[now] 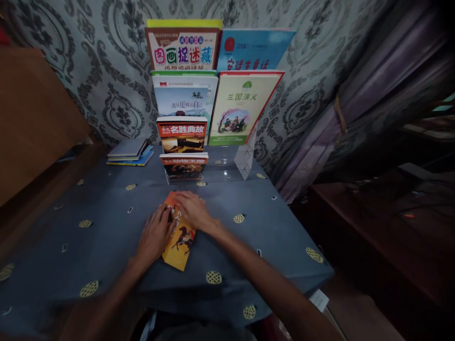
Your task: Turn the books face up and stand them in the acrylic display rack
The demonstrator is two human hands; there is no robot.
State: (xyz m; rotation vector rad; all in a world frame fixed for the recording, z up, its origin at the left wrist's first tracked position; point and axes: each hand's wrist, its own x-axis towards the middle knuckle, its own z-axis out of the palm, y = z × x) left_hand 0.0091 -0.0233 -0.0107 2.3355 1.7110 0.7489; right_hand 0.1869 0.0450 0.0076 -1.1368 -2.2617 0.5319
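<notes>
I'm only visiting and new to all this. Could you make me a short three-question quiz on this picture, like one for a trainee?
1. Open question: What are the left hand and the right hand both on?

2. True or false: The small stack of books lies on the table.

3. Multiple choice: What stands in the lowest, frontmost row of the clear display stand?
A) A plain blue cup
B) A book with an orange title band
C) A potted plant

Key
1: An orange-and-yellow book with a horse and rider on its cover.
2: True.
3: B.
</notes>
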